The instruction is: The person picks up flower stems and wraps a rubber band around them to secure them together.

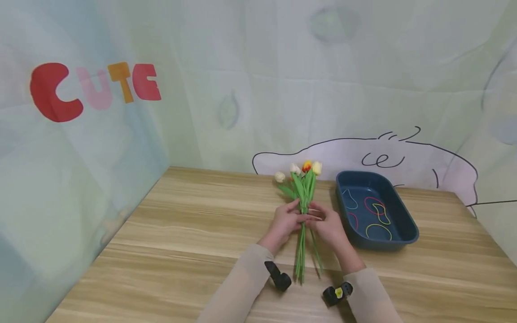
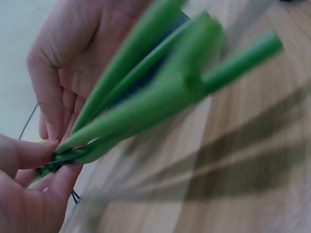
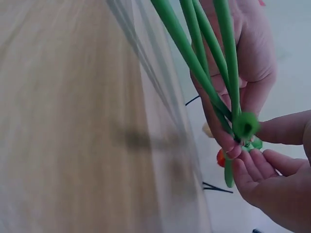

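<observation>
A bunch of tulips (image 1: 305, 190), with white, pale yellow and orange-red heads, points away from me above the wooden table. Its green stems (image 2: 141, 114) spread toward me below the hands. My left hand (image 1: 284, 223) grips the bunch at mid-stem, thumb and fingers around it in the left wrist view. From the other side my right hand (image 1: 329, 224) pinches the stems at the same spot, its thumb against one green stem end (image 3: 246, 125) in the right wrist view. The fingertips of both hands meet there and partly hide the stems. One stem (image 1: 316, 253) slants apart to the right.
A dark blue basin (image 1: 377, 245) stands just right of my right hand, with several thin coloured loops, such as a yellow one (image 1: 375, 224), on its floor. The wooden table (image 1: 181, 233) ends at a printed cloth backdrop (image 1: 210, 112). Small black cameras sit on both wrists.
</observation>
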Demonstrator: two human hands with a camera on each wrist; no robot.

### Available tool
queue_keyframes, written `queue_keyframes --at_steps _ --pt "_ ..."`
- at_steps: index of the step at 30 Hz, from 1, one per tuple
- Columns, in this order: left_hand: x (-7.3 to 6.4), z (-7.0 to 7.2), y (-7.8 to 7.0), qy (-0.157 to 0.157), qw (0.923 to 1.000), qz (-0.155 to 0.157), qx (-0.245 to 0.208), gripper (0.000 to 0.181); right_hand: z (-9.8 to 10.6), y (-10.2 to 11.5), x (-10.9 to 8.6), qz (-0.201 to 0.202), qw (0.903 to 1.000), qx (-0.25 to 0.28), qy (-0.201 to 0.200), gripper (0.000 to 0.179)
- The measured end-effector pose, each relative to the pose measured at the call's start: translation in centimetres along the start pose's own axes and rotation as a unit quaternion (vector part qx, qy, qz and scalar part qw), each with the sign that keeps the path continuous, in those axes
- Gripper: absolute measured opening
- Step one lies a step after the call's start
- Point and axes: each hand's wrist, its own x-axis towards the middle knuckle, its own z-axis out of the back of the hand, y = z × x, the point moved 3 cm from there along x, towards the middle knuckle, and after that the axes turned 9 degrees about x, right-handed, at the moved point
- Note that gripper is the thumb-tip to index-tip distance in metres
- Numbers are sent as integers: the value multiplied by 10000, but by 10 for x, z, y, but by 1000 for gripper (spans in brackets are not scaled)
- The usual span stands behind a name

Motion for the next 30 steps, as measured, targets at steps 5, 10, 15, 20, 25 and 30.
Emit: queue_keyframes --at_steps 5,10,15,20,25,30 --pt "-5 6 -9 -56 9970 -188 -745 65 -3 13 -6 458 9989 -43 -4 53" --pt "-13 10 -24 -10 9907 -589 -1230 63 -3 31 -15 703 9971 212 -178 45" --pt "-21 15 -40 -63 9823 -954 -1610 61 -5 33 -21 129 9958 842 326 48" --pt "-27 20 -50 -152 9742 -1140 -1940 60 -12 26 -27 -318 9862 1220 1072 60" --pt "-29 22 -51 -221 9702 -1187 -2098 61 -20 23 -34 -458 9805 1358 1347 58" --pt "-30 22 -46 -329 9726 -1081 -2030 62 -26 22 -39 -772 9621 2028 1653 46"
